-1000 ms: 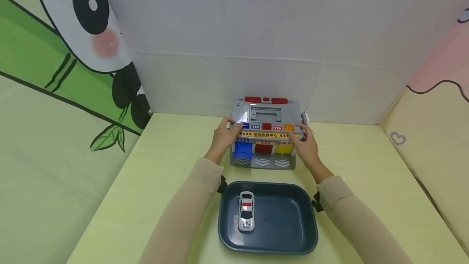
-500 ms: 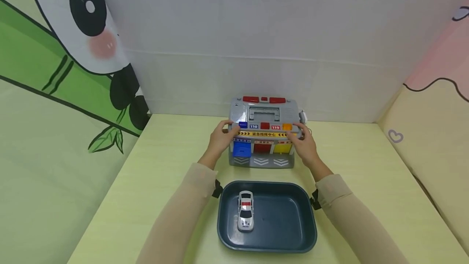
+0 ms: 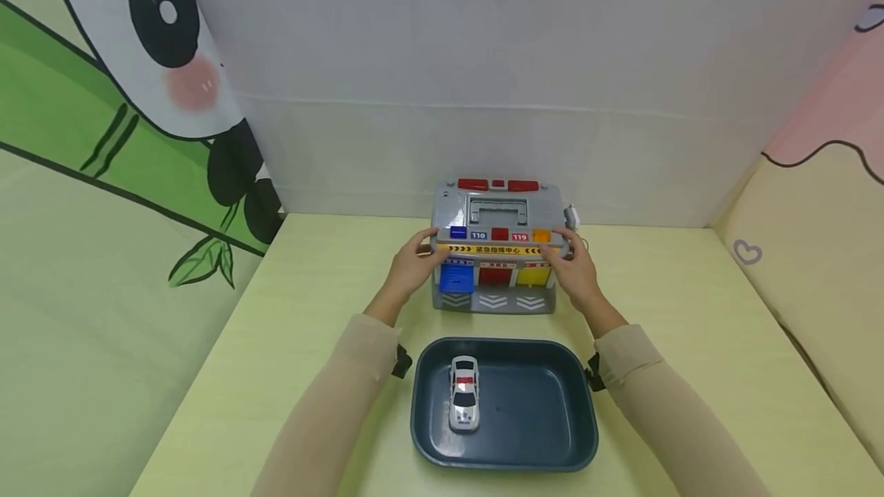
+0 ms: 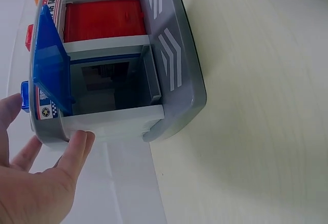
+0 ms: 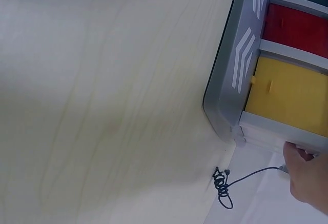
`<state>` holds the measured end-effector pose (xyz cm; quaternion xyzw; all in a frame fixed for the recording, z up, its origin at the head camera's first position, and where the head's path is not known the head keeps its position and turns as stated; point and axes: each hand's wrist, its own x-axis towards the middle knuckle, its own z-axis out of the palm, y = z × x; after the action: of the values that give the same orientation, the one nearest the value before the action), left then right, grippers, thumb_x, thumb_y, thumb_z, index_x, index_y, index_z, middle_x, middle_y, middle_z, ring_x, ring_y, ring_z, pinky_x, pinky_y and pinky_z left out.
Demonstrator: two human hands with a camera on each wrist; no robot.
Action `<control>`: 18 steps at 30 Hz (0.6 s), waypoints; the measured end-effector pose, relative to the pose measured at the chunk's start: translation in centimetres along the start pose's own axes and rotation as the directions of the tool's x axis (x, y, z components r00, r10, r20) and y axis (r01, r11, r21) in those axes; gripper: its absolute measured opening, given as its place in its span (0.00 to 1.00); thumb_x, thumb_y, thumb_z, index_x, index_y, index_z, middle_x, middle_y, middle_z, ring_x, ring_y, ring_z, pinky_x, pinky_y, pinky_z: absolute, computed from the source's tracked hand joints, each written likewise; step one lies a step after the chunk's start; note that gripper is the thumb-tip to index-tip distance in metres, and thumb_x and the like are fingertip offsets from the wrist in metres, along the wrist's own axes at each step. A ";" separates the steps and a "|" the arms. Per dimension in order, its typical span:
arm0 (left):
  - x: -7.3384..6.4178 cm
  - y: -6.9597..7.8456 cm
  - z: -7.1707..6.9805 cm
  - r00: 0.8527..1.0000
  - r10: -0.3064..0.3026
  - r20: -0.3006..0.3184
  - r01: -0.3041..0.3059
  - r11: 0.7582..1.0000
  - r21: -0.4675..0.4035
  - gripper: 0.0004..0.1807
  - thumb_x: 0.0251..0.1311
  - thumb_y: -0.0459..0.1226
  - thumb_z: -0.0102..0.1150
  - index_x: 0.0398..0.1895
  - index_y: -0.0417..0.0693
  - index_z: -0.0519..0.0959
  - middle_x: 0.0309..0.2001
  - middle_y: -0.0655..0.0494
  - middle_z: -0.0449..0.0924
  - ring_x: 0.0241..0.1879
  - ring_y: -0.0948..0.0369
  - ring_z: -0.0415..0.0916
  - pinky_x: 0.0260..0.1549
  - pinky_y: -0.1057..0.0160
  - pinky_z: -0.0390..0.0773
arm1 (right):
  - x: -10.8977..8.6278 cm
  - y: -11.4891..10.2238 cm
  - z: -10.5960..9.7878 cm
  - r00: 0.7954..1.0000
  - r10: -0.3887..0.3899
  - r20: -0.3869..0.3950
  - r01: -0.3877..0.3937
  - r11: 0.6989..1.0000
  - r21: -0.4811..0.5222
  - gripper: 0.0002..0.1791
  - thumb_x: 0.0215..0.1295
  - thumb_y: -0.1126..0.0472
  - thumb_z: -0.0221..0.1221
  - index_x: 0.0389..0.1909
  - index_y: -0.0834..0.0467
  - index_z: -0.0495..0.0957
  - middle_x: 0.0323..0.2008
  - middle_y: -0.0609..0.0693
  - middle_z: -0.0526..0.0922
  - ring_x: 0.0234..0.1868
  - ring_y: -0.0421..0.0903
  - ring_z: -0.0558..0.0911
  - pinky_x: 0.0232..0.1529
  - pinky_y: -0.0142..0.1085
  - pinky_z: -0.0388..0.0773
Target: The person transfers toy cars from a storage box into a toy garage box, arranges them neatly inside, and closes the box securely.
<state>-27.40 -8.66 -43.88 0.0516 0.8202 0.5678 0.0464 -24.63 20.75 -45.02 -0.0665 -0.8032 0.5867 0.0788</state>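
Note:
A grey toy garage (image 3: pixel 497 213) with a carry handle stands at the back of the table. My left hand (image 3: pixel 413 267) straddles its left roof corner, with the thumb at the front edge below the blue button (image 4: pixel 24 96) and fingers against the side wall. Opposite, my right hand (image 3: pixel 576 271) grips the right end, its thumb on the yellow strip. The blue door (image 4: pixel 49 62) is swung outward and up, showing a hollow bay. Both the red door (image 5: pixel 294 32) and the yellow door (image 5: pixel 289 96) are closed.
Nearer the person, a dark blue tray (image 3: pixel 539 460) holds a white toy police car (image 3: pixel 464 397) at its left. A thin dark cord (image 5: pixel 222 183) lies coiled beside the garage's right end. A white cloth (image 3: pixel 483 60) hangs behind the table.
My left thumb has slid off the blue button down to the roof's front edge, and the left forearm has shifted slightly left. My right hand keeps its grip.

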 end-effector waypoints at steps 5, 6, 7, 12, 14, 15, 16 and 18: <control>-0.4 -0.4 -0.2 1.000 0.016 0.015 -0.016 1.000 0.014 0.33 0.65 0.48 0.61 0.72 0.57 0.64 0.64 0.44 0.69 0.61 0.48 0.69 0.55 0.48 0.74 | 0.1 0.0 0.0 1.000 0.001 -0.001 -0.001 1.000 -0.005 0.32 0.69 0.49 0.59 0.70 0.51 0.62 0.55 0.62 0.69 0.47 0.52 0.70 0.44 0.39 0.70; -0.5 -0.5 -0.2 1.000 0.015 0.015 -0.016 1.000 0.025 0.33 0.65 0.48 0.61 0.72 0.58 0.64 0.64 0.44 0.69 0.61 0.48 0.69 0.55 0.48 0.74 | 0.1 0.0 0.0 1.000 0.002 -0.001 -0.002 1.000 -0.003 0.31 0.70 0.49 0.59 0.70 0.51 0.62 0.56 0.62 0.68 0.48 0.52 0.70 0.44 0.39 0.70; -0.6 -0.6 -0.2 1.000 0.017 0.016 -0.018 0.999 0.036 0.33 0.65 0.48 0.61 0.72 0.58 0.64 0.64 0.44 0.69 0.61 0.48 0.69 0.55 0.48 0.74 | 0.1 0.0 0.0 1.000 0.002 0.000 -0.002 1.000 -0.004 0.31 0.70 0.49 0.58 0.70 0.51 0.62 0.56 0.62 0.68 0.48 0.52 0.70 0.44 0.39 0.70; -1.3 -0.6 -0.2 1.000 0.012 0.001 -0.012 0.997 0.079 0.32 0.65 0.48 0.60 0.72 0.59 0.64 0.64 0.43 0.69 0.60 0.46 0.69 0.54 0.47 0.74 | 0.1 0.1 0.1 1.000 0.002 0.000 -0.002 1.000 0.002 0.31 0.69 0.49 0.59 0.70 0.51 0.62 0.57 0.62 0.68 0.49 0.53 0.70 0.46 0.40 0.70; -1.6 -0.6 -0.2 1.000 0.007 -0.006 -0.007 0.997 0.080 0.32 0.66 0.48 0.60 0.71 0.59 0.65 0.64 0.43 0.69 0.61 0.46 0.69 0.54 0.46 0.74 | 0.1 0.1 0.1 1.000 0.000 0.000 0.000 1.000 -0.001 0.32 0.69 0.48 0.59 0.70 0.51 0.61 0.57 0.62 0.68 0.49 0.53 0.70 0.46 0.40 0.71; -1.7 -0.6 -0.2 1.000 0.002 -0.007 -0.001 0.997 0.078 0.31 0.66 0.48 0.60 0.71 0.60 0.65 0.65 0.43 0.68 0.61 0.46 0.69 0.54 0.46 0.74 | 0.2 0.1 0.1 1.000 0.000 0.000 0.000 1.000 0.001 0.32 0.69 0.48 0.59 0.70 0.51 0.61 0.57 0.62 0.68 0.49 0.53 0.70 0.46 0.40 0.71; -1.9 -0.7 -0.2 1.000 0.000 -0.008 0.001 0.997 0.075 0.31 0.66 0.47 0.60 0.71 0.60 0.65 0.65 0.42 0.68 0.61 0.46 0.69 0.54 0.46 0.74 | 0.1 0.2 0.1 1.000 -0.001 -0.001 0.001 1.000 0.001 0.32 0.69 0.48 0.59 0.70 0.51 0.61 0.57 0.62 0.68 0.49 0.53 0.70 0.46 0.40 0.71; -2.2 -0.7 -0.2 1.000 -0.002 -0.004 0.002 0.998 0.068 0.31 0.66 0.47 0.60 0.71 0.60 0.65 0.65 0.41 0.67 0.62 0.45 0.68 0.54 0.45 0.74 | 0.1 0.2 0.2 1.000 0.000 -0.001 0.000 1.000 0.000 0.32 0.69 0.48 0.59 0.70 0.51 0.61 0.57 0.62 0.68 0.49 0.53 0.70 0.46 0.39 0.71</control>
<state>-25.30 -9.43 -44.46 0.0513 0.8391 0.5397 0.0436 -24.75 20.65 -45.22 -0.0668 -0.8031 0.5868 0.0789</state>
